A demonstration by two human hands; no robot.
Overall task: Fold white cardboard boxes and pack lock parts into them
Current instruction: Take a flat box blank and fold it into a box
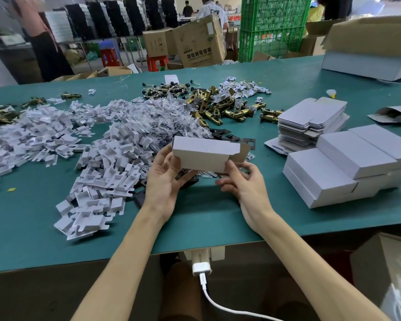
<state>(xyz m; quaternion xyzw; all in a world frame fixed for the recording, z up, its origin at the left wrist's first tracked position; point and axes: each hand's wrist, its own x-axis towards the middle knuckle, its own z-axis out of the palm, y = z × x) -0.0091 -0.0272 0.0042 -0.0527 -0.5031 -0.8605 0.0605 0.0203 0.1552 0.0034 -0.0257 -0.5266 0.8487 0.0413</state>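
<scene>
I hold a half-folded white cardboard box (206, 152) above the green table (195, 218), its right end flap still standing open. My left hand (163, 179) grips the box's left end, thumb on the near face. My right hand (241, 179) pinches the lower right edge of the box. Brass lock latches (220, 107) lie in a heap behind it. A stack of flat box blanks (310, 121) sits to the right. Folded white boxes (347, 163) are piled at the right. Black plates (227, 135) lie just behind the box.
A wide heap of white cardboard inserts (97, 144) and small clear bags covers the left and middle of the table. A large open carton (370, 47) stands at the far right. A white charger and cable (202, 269) hang under the near table edge. People work in the background.
</scene>
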